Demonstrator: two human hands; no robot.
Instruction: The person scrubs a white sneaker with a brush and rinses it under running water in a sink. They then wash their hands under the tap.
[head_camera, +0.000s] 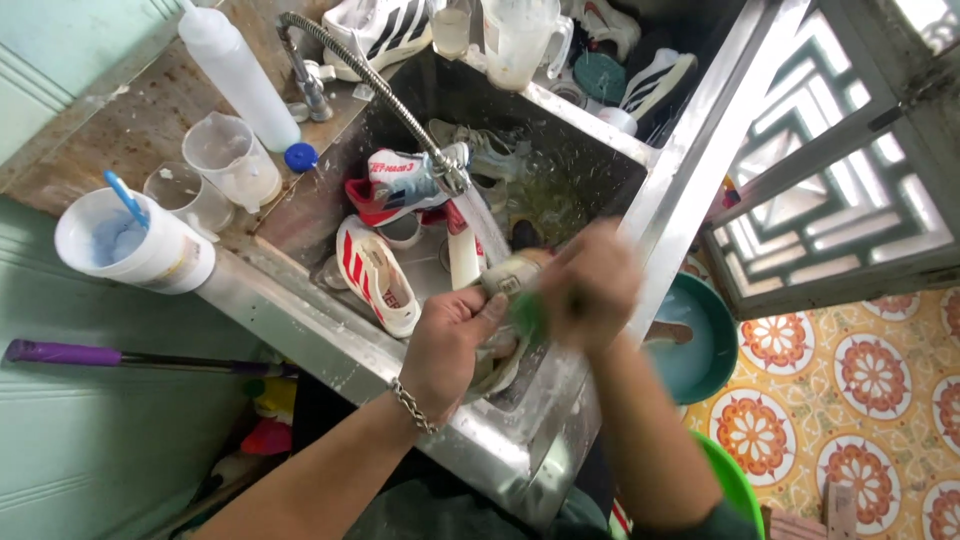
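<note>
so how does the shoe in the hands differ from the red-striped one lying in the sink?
The held shoe is gripped by the left hand over the sink's front edge; the red-striped shoe lies loose on the sink floor. The held shoe looks pale and plain, with a green thing pressed to it by the blurred right hand; the striped shoe shows bold red stripes and is untouched. Both are light-coloured sports shoes, near the faucet.

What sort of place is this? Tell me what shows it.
Probably a household wash area used for cleaning shoes. A steel sink with a flexible tap holds several sneakers, the left hand grips a shoe beside the blurred right hand, and patterned floor tiles lie alongside.
</note>
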